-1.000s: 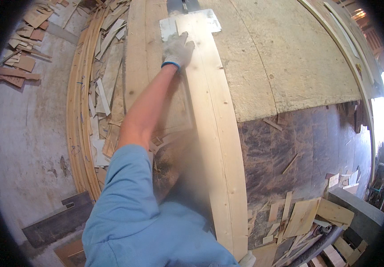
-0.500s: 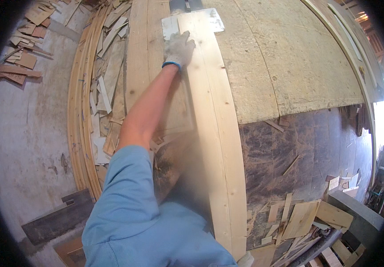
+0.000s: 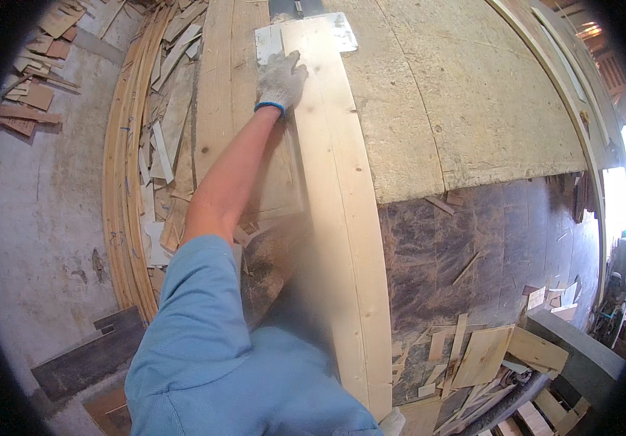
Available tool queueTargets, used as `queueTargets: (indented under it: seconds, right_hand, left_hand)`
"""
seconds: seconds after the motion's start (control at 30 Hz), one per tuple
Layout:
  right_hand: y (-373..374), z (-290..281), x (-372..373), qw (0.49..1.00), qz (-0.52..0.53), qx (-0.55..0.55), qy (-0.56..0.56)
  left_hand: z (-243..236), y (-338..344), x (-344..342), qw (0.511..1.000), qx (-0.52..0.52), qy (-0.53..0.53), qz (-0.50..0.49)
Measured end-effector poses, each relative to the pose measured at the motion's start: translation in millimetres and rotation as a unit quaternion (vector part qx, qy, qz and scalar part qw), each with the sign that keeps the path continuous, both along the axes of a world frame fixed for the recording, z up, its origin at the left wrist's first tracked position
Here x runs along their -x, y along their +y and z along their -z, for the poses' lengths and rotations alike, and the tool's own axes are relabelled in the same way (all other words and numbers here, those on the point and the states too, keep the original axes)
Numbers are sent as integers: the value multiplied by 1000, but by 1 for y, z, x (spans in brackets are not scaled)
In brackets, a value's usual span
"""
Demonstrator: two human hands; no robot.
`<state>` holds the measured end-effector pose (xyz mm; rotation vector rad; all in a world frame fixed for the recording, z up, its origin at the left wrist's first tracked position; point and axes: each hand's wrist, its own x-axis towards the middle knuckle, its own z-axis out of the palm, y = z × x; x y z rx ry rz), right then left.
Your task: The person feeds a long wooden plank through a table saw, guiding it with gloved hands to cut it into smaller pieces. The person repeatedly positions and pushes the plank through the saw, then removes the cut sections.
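A long pale wooden board (image 3: pixel 338 182) runs from the bottom of the view to a white plate (image 3: pixel 347 33) at the top, with its far end lying over that plate. My left hand (image 3: pixel 279 83), in a whitish knitted glove with a blue cuff, is at the board's left edge near the far end. Its fingers bend over the edge onto the top face. At the board's near end, a small pale patch that looks like my gloved right hand (image 3: pixel 393 422) shows beside my blue shirt. Its fingers are hidden.
Wide wooden panels (image 3: pixel 400 94) flank the plate. Long thin strips (image 3: pixel 117 196) and heaped offcuts (image 3: pixel 164 152) lie on the left. More scraps (image 3: pixel 484 356) lie at lower right beside a grey beam (image 3: pixel 578 345). A dusty dark surface (image 3: pixel 465 254) stretches right of the board.
The whole view has shifted slightly, so everything sits a little further left. My left hand keeps its place on the board, and the board shows no clear movement against the plate.
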<state>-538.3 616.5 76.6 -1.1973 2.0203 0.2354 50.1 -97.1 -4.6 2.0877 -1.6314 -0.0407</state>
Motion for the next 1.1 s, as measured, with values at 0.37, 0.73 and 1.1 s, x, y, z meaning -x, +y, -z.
queueTargets:
  seconds: [0.37, 0.73, 1.1]
  right_hand:
    - [-30, -14, -5, 999, 5, -45, 2]
    - [-10, 0, -11, 1000, 4, -7, -3]
    - [-7, 17, -9, 989, -118, -50, 79]
  left_hand:
    - [-3, -1, 1, 1000, -2, 20, -1]
    - [9, -6, -9, 1000, 27, 0, 9]
    - [-8, 1, 1, 1000, 20, 1, 1]
